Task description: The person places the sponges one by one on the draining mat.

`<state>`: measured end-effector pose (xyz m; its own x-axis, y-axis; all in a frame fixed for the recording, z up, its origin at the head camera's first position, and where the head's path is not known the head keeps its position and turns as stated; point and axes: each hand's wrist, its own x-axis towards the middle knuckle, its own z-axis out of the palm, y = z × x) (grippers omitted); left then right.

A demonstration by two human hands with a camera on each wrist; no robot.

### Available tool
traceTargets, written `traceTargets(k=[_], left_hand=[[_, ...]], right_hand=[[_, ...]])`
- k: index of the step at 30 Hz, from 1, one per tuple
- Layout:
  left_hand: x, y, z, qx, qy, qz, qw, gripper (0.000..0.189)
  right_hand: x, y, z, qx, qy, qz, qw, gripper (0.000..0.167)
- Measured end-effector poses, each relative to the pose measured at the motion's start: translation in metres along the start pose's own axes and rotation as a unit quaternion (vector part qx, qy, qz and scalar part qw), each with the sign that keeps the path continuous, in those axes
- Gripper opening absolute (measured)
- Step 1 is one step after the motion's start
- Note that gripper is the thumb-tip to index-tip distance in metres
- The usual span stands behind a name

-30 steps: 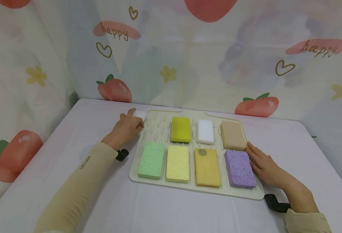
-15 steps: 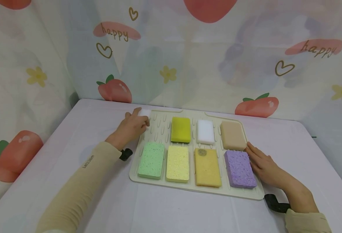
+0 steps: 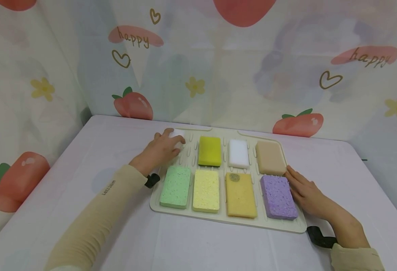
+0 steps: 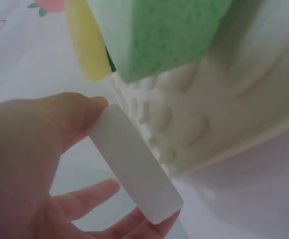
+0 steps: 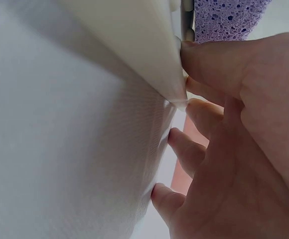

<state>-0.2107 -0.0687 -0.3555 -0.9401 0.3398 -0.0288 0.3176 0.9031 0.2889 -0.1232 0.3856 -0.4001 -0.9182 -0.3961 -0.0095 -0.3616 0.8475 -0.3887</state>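
Note:
My left hand (image 3: 159, 150) pinches a white sponge (image 4: 137, 159) between thumb and fingers, above the far left part of a cream ridged tray (image 3: 185, 212). In the head view the fingers partly hide that sponge. At the tray's right side, my right hand (image 3: 308, 192) rests with extended fingers against the edge, beside a purple sponge (image 3: 279, 197) and a beige sponge (image 3: 270, 157). The right wrist view shows the thumb at the tray's rim and other fingertips on the tablecloth.
On the tray's near row lie a green sponge (image 3: 175, 187), a pale yellow sponge (image 3: 206, 191) and a tan sponge (image 3: 241, 195). Behind them are a bright yellow sponge (image 3: 210, 151) and another white sponge (image 3: 238, 153). A printed cloth backdrop (image 3: 225, 82) stands behind the table.
My left hand has moved rightward with the white sponge, from beside the tray's far left corner to over the tray. The right hand has stayed still.

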Motion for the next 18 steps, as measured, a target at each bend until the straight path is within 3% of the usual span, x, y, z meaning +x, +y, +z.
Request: traceTargets(k=[18], left_hand=[[0.006,0.015,0.000,-0.022,-0.089,-0.007,0.9958,0.054]], right_hand=[[-0.001,0.001,0.001,-0.008,0.017,-0.017,0.9997,0.058]])
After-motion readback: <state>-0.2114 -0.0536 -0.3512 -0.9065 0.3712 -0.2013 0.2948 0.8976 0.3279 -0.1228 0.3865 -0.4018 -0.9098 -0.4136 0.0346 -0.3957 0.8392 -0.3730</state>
